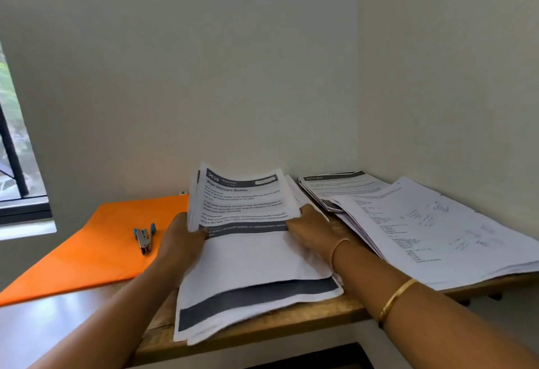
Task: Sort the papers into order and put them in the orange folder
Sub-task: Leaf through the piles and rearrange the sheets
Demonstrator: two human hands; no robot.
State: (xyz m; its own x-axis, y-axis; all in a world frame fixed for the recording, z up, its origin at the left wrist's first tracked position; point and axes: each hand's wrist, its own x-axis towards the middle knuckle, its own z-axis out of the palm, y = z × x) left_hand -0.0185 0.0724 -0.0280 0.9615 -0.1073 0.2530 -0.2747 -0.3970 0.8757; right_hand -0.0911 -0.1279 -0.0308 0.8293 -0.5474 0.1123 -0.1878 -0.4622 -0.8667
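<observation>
In the head view you are mid-sort. Your left grip (182, 237) pinches the left edge of a sheaf (242, 202) that is tilted up off the stack (253, 275) at the worktop's (262, 325) front edge. Your right grip (309, 233) curls round the sheaf's right edge. More papers lie in a pile (423, 231) along the right edge, reaching toward the back corner. The folder (96, 246) lies flat at the left end, with a stapler (143, 237) resting on it, just beside your left grip. By my reading, nothing is filed yet. Next you need to check the sheaf's top page and place it in sequence. The stapler must come off before the folder can open.
</observation>
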